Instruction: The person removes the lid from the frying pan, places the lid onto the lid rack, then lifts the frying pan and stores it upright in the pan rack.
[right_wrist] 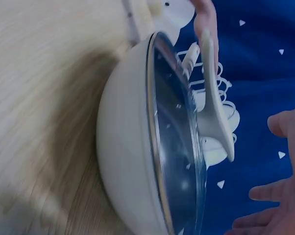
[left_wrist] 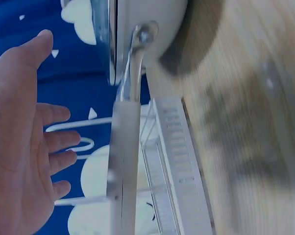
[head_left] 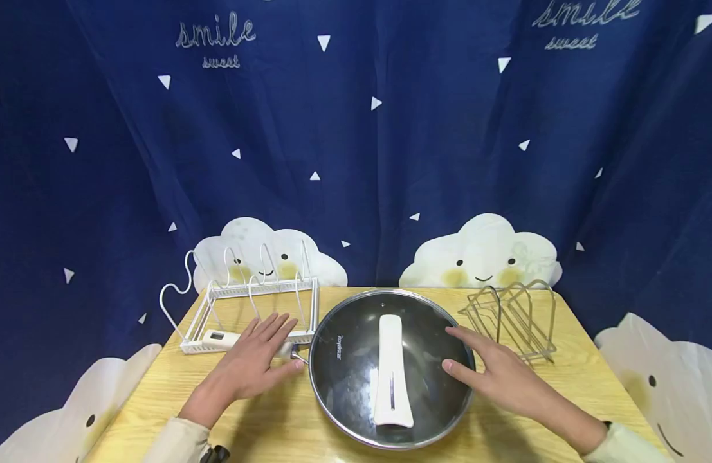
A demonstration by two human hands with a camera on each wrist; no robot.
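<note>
A white pan (right_wrist: pixel 120 142) stands on the table under a dark glass lid (head_left: pixel 346 392), which carries a long white knob-handle (head_left: pixel 392 373). Its white side handle (left_wrist: pixel 124 161) points left, joined to the pan by a metal neck. My left hand (head_left: pixel 254 360) hovers over that side handle, fingers extended and thumb spread, partly covering it in the head view. At the lid's right rim is my right hand (head_left: pixel 500 373), fingers apart, overlapping the glass in the head view. In the right wrist view, air shows between its fingers and the lid. Neither hand holds anything.
A white wire rack (head_left: pixel 315 308) with wavy dividers stands at the back left, behind the pan's side handle. Toward the back right is a smaller metal wire rack (head_left: pixel 529 328). Behind the wooden table (head_left: pixel 298 431) hangs a blue curtain (head_left: pixel 356 128) printed with clouds.
</note>
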